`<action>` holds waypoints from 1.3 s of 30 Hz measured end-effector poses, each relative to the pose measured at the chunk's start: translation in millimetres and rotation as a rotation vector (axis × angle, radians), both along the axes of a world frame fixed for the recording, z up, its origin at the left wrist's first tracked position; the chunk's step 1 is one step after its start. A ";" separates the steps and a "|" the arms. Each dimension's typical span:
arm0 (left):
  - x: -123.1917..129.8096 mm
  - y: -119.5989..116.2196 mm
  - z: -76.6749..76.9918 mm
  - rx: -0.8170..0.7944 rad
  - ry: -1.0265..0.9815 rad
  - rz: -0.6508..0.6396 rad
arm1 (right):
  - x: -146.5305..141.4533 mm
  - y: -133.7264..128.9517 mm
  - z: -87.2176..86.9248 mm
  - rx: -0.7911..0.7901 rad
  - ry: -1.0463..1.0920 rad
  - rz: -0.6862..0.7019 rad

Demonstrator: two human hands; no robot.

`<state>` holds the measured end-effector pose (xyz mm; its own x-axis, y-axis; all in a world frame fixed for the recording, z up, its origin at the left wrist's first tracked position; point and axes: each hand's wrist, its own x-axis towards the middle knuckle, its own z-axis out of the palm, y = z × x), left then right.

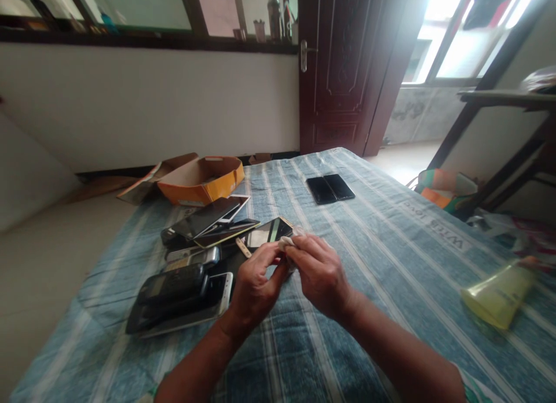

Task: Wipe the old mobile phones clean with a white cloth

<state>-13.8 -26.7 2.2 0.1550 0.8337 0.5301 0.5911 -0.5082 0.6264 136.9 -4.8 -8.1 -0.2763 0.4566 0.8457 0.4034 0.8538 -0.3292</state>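
Both hands meet above the bed, near the phone pile. My right hand (319,270) is closed on a crumpled white wipe (286,242), either thin cloth or tissue. Pressed up against it, my left hand (258,281) has thumb and fingers curled round something hidden between the hands. Just beyond them lies a phone with a shiny dark screen (263,234). To the left is a loose heap of several phones, with a black phone (204,218) on its far part and a thick black device (174,284) resting on a white-edged phone (226,293) nearer me.
Two dark phones (330,189) lie side by side farther back on the striped blue bedspread (382,258). An open orange cardboard box (202,180) stands at the far left. Toward the right edge is a yellow translucent container or bag (497,296). A brown door (343,73) is behind.
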 end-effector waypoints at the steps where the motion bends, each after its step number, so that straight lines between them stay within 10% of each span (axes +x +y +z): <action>1: -1.9 -1.8 1.8 -0.008 0.007 0.000 | -1.1 -1.0 0.0 0.004 -0.004 0.013; 14: -5.7 -8.4 0.3 0.030 0.116 0.042 | 10.2 6.7 -2.0 -0.151 0.061 -0.030; 39: -5.0 -15.0 5.6 -0.023 0.127 0.032 | 3.0 -14.4 -6.5 0.149 -0.124 0.003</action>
<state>-18.7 -41.7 7.8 0.1930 0.8511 0.4882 0.6819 -0.4742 0.5569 139.9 -19.2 -14.6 -0.3842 0.3281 0.8630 0.4305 0.8905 -0.1470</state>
